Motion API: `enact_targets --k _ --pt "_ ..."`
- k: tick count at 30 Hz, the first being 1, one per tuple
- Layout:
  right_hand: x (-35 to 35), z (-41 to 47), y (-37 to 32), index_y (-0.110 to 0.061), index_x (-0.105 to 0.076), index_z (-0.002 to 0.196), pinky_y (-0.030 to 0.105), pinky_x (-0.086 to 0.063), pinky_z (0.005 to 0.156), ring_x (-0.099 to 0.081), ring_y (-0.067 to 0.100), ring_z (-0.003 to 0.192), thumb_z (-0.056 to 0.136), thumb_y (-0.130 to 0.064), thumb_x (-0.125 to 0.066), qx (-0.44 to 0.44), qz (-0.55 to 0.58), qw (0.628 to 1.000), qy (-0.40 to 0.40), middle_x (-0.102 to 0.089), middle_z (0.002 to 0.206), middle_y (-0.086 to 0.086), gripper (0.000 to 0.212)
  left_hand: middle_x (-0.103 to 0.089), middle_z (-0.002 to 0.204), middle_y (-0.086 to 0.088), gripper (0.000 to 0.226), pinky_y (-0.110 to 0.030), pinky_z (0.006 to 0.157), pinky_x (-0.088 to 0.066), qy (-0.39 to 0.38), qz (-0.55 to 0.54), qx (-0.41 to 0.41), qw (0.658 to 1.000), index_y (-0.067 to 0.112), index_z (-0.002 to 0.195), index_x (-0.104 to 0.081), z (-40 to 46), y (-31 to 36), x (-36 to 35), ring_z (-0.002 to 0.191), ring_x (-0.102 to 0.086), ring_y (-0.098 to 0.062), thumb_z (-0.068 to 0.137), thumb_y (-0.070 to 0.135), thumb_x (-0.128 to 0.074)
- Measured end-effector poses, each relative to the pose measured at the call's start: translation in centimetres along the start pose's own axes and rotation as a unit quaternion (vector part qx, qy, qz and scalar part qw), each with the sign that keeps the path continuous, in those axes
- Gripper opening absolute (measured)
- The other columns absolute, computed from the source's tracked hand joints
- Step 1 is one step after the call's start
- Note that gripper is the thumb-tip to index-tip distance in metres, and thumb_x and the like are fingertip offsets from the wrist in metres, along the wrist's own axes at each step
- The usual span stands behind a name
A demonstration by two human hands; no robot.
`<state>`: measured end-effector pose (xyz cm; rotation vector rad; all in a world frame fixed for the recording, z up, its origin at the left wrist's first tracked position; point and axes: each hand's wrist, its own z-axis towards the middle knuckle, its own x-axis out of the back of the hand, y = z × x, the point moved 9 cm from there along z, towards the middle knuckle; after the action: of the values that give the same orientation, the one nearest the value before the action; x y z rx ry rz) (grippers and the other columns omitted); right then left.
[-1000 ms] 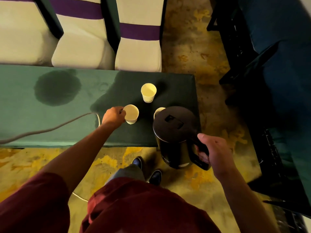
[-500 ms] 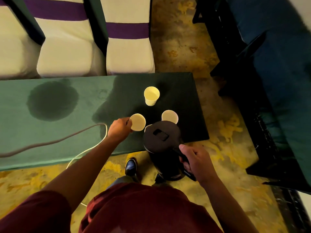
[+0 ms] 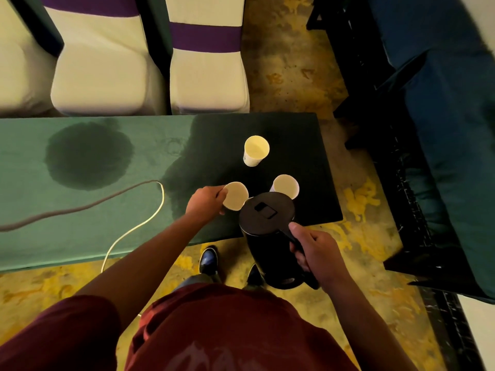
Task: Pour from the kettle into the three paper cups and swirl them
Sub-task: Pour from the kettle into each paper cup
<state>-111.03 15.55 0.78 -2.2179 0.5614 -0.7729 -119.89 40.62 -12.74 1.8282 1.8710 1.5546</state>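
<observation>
Three white paper cups stand on the wet, dark right end of the green table (image 3: 80,236). My left hand (image 3: 205,200) grips the near left cup (image 3: 235,195) by its side. The near right cup (image 3: 285,184) and the far cup (image 3: 256,149) stand free. My right hand (image 3: 312,247) grips the handle of the black kettle (image 3: 267,218), held upright in the air at the table's front edge, its lid closed and its spout end right next to the near left cup.
A grey cable (image 3: 80,207) and a pale cord (image 3: 128,231) run over the table's left part. A dark wet patch (image 3: 88,155) marks the cloth. White covered chairs (image 3: 209,76) stand behind the table. Dark blue furniture (image 3: 442,129) fills the right side.
The kettle has come in from the right front toward the near left cup, and the view has shifted. My left hand has stayed on that cup.
</observation>
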Motion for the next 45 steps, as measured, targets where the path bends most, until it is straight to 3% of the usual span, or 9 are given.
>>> enact_targets --k 4,11,16,19,24,28,31,36,45 --pt "-1.0 0.2 -0.6 0.009 -0.060 0.070 0.025 -0.030 0.042 -0.038 0.015 0.038 0.098 -0.041 -0.057 -0.014 -0.012 1.000 0.003 -0.044 0.043 0.004 0.058 -0.070 0.068 0.000 0.037 -0.027 0.070 -0.053 -0.011 0.003 -0.013 1.000 0.024 0.131 -0.063 0.0 0.1 -0.1 0.059 -0.067 -0.007 0.105 0.033 -0.040" --pt "-1.6 0.7 -1.2 0.011 -0.062 0.072 0.024 -0.033 0.042 -0.040 0.013 0.037 0.098 -0.042 -0.056 -0.022 -0.024 0.999 0.007 -0.045 0.042 0.003 0.060 -0.069 0.069 0.003 0.038 -0.033 0.081 -0.056 -0.030 -0.008 -0.015 0.999 0.026 0.134 -0.062 0.1 0.0 -0.5 0.065 -0.069 -0.009 0.105 0.036 -0.039" --pt "-1.7 1.0 -1.2 0.011 -0.061 0.073 0.025 -0.032 0.042 -0.039 0.014 0.038 0.098 -0.043 -0.056 -0.031 -0.022 0.999 0.002 -0.045 0.045 0.005 0.060 -0.066 0.067 0.006 0.039 -0.026 0.071 -0.051 -0.037 -0.015 -0.010 0.999 0.026 0.136 -0.060 0.3 0.2 -0.7 0.057 -0.063 -0.002 0.106 0.036 -0.038" --pt "-1.7 1.1 -1.2 0.010 -0.062 0.073 0.025 -0.031 0.043 -0.039 0.015 0.039 0.097 -0.044 -0.057 -0.036 -0.020 0.999 0.001 -0.045 0.047 0.006 0.059 -0.066 0.064 0.009 0.039 -0.028 0.074 -0.054 -0.041 -0.028 -0.004 0.999 0.026 0.134 -0.061 0.5 0.0 -1.0 0.056 -0.063 0.000 0.105 0.040 -0.038" --pt "-1.5 1.3 -1.3 0.011 -0.061 0.073 0.025 -0.031 0.042 -0.039 0.014 0.039 0.098 -0.044 -0.056 -0.035 -0.020 0.999 -0.003 -0.044 0.047 0.007 0.060 -0.073 0.068 -0.003 0.040 -0.034 0.078 -0.057 -0.038 -0.068 0.010 0.997 0.026 0.127 -0.067 1.0 -0.7 -1.6 0.058 -0.066 -0.008 0.104 0.044 -0.040" --pt "-1.3 1.3 -1.2 0.010 -0.061 0.072 0.025 -0.031 0.042 -0.038 0.016 0.039 0.098 -0.044 -0.056 -0.036 -0.020 0.999 -0.003 -0.044 0.047 0.008 0.060 -0.074 0.071 -0.006 0.047 -0.028 0.068 -0.055 -0.045 -0.100 0.041 0.993 0.025 0.123 -0.067 1.0 -1.3 -2.4 0.057 -0.066 -0.013 0.102 0.053 -0.036" --pt "-1.2 1.4 -1.1 0.010 -0.061 0.071 0.026 -0.031 0.042 -0.038 0.016 0.040 0.098 -0.043 -0.056 -0.036 -0.019 0.999 -0.005 -0.044 0.048 0.010 0.060 -0.074 0.072 -0.007 0.049 -0.026 0.061 -0.053 -0.049 -0.118 0.051 0.991 0.024 0.128 -0.063 1.0 -1.6 -2.9 0.055 -0.065 -0.013 0.102 0.054 -0.034" --pt "-1.0 1.4 -1.0 0.010 -0.062 0.072 0.026 -0.031 0.043 -0.039 0.017 0.041 0.098 -0.043 -0.056 -0.040 -0.021 0.999 -0.006 -0.045 0.049 0.009 0.060 -0.073 0.072 -0.007 0.050 -0.033 0.067 -0.058 -0.068 -0.168 0.078 0.980 0.021 0.136 -0.058 1.0 -1.7 -3.4 0.059 -0.067 -0.016 0.102 0.052 -0.039" --pt "-0.9 1.7 -1.0 0.009 -0.063 0.074 0.026 -0.032 0.043 -0.040 0.016 0.041 0.098 -0.045 -0.056 -0.045 -0.018 0.999 -0.008 -0.046 0.049 0.009 0.060 -0.072 0.073 -0.006 0.051 -0.027 0.063 -0.058 -0.091 -0.231 0.110 0.962 0.018 0.141 -0.053 0.9 -1.7 -3.5 0.064 -0.069 -0.017 0.102 0.050 -0.041"
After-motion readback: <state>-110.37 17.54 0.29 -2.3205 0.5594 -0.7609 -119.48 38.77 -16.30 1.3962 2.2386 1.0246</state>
